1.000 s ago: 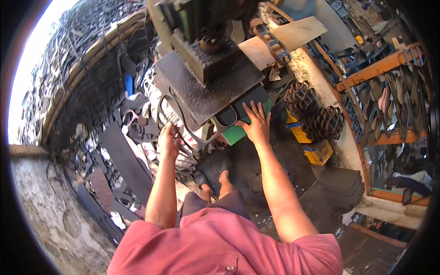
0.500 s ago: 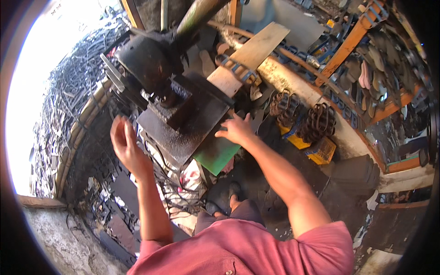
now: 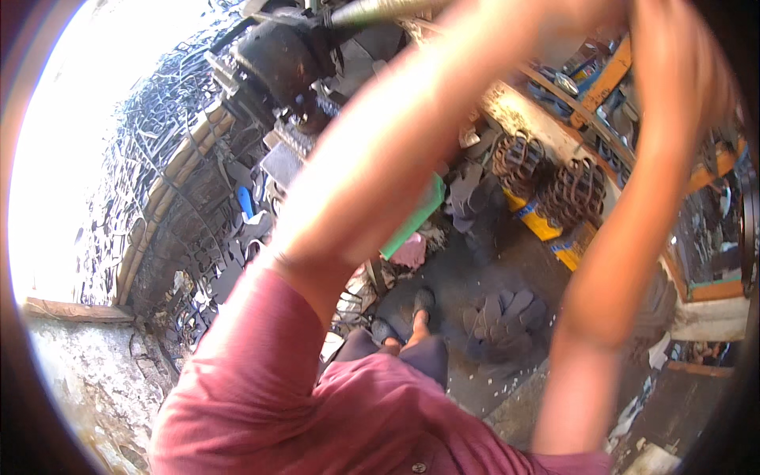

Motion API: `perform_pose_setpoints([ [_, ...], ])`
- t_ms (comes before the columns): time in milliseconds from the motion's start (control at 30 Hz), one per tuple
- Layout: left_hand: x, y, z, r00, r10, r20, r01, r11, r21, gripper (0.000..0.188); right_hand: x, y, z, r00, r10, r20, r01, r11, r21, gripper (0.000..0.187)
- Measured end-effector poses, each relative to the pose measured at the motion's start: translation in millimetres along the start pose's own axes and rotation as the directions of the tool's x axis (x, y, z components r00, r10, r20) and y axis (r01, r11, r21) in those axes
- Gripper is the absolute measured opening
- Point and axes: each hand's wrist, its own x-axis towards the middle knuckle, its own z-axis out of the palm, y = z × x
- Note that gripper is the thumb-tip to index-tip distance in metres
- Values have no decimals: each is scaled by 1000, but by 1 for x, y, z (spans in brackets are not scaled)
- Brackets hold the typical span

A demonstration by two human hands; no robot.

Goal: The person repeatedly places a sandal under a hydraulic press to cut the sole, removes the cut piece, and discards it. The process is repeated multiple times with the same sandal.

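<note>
Reach looks two-handed, up and to the right. Left hand (image 3: 586, 20) on the left forearm (image 3: 396, 119) that cuts diagonally over the frame, right hand (image 3: 673, 63) on the steep right forearm (image 3: 661, 166). To do it well, I'd hold both forearms well off the press, square up to the right rather than cross the left arm over the body, and slow down before closing on anything

Fingers: both hands smeared by blur at the top edge, left one partly cut off. Can't tell spread or pressed together, on either hand. Can't confirm a grip or contact; nothing readable in them. Nearest behind them in view is the wooden rail (image 3: 609, 75)

Work pieces: green board (image 3: 416, 218) sits just right of the left forearm, partly hidden by it, pink piece (image 3: 409, 252) below its edge. Press (image 3: 285, 63) is beyond, upper left, its lower part also blocked by the arm. I'd check the board lies square before any pressing

Further right: stacked brown loops (image 3: 574, 194) by a yellow box (image 3: 538, 218). Dark flat pieces (image 3: 511, 317) on the floor, so mind the footing
</note>
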Motion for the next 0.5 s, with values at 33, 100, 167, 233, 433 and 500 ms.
perform_pose_setpoints([
  [33, -37, 3, -6, 1000, -6, 31, 3, 995, 101, 31, -55, -31, -17, 992, 113, 48, -118, 984, 130, 26],
  [100, -93, 35, 71, 996, 88, 24, -88, 996, 4, 31, -221, -62, -45, 896, 291, 335, -358, 921, 156, 28],
  [167, -204, 21, 179, 961, 218, 170, -217, 976, -26, 18, -351, -139, -63, 677, 387, 625, -618, 761, 198, 34],
  [233, -251, -30, 211, 693, 170, 701, -266, 963, 29, 35, -382, -163, -69, 504, 334, 796, -693, 707, 142, 46],
  [433, -366, 52, 85, 800, -318, 508, 560, 700, -444, 71, -224, -42, -109, 634, 286, 718, -419, 908, 8, 73],
  [500, -438, 44, 79, 436, -699, 566, 857, 515, -25, 67, -149, 1, -113, 705, 231, 670, -167, 973, -159, 59],
])
